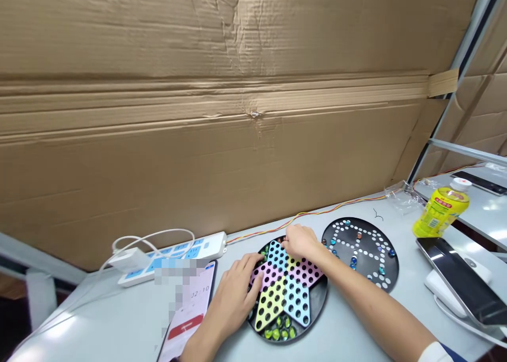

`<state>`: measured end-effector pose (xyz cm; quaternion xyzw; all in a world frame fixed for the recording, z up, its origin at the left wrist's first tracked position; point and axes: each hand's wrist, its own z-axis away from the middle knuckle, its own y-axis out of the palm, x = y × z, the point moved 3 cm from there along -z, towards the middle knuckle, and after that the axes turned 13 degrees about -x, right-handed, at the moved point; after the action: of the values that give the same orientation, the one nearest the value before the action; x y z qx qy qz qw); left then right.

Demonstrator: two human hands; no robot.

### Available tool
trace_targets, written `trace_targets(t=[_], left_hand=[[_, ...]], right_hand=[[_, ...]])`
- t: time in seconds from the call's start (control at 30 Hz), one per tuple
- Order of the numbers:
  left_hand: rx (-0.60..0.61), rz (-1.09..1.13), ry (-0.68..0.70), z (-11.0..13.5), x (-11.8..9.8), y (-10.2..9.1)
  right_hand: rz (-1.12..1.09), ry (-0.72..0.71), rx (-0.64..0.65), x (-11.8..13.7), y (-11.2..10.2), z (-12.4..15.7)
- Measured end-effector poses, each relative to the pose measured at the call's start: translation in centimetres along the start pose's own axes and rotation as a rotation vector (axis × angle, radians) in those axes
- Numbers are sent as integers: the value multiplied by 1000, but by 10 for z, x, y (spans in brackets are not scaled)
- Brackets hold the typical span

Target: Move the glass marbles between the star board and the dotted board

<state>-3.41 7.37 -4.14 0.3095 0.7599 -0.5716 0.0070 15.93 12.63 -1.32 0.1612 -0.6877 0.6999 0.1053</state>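
Observation:
A round black Chinese checkers board (pixel 317 309) with a star of blue, pink and yellow points lies on the table. My left hand (pixel 237 290) rests on its left side, fingers stretched out and thumb apart over the pink point. At the far edge of the board, my right hand (pixel 301 241) has its fingers bent and pressed together near the blue point's tip. Whatever those fingertips hold, if anything, is hidden. Green marbles (pixel 280 329) sit in the near compartment, and more lie in the upper left one. A few reddish marbles show beside my right fingertips.
Right of the board lies a second black disc (pixel 368 227) with white dots and scattered marbles. A phone (pixel 190 312) and a power strip (pixel 214 246) are to the left. A yellow drink bottle (pixel 441 211) and a dark phone (pixel 463 282) stand right. Cardboard (pixel 237 166) walls the back.

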Motion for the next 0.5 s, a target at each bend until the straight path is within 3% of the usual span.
trace_targets(t=[0.33,0.5], left_hand=[[-35,0,14,0,-1,-2],[-27,2,8,1,-2,-2]], right_hand=[[-69,40,-32,-3,-5,-2],[-133,10,-21,-44,-31,-15]])
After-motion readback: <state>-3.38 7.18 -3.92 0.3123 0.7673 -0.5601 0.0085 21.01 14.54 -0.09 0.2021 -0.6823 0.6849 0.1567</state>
